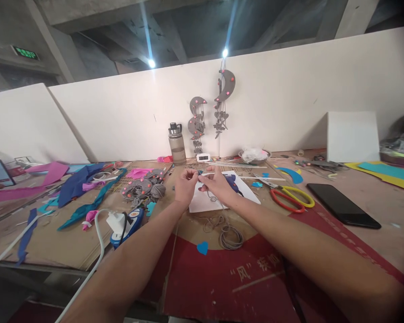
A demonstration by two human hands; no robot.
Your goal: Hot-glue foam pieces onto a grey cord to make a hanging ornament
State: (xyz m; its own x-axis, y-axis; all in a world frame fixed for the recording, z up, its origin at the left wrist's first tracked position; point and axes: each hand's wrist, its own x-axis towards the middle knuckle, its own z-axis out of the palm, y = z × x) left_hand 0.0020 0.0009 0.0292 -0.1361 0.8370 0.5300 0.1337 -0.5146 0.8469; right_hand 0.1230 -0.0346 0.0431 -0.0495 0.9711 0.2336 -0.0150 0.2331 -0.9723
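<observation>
My left hand (186, 183) and my right hand (218, 185) meet above a white sheet (202, 204), fingers pinched close together. A small dark-blue piece (199, 172) shows at the left fingertips; its shape is too small to make out. Grey cord (211, 196) hangs below my right fingers and runs down to a loose coil (231, 237) on the cardboard. Just right of my right hand lies a blue glue gun (231, 181), partly hidden by it. Nearer to me, a blue felt heart (202, 248) lies flat left of the coil.
Scissors (291, 199) with red and yellow handles and a black phone (343, 205) lie to the right. On the left are a power strip (128, 229), felt scraps (81, 181) and grey moon ornaments (143, 186). A water bottle (177, 146) stands by the white partition (128, 112).
</observation>
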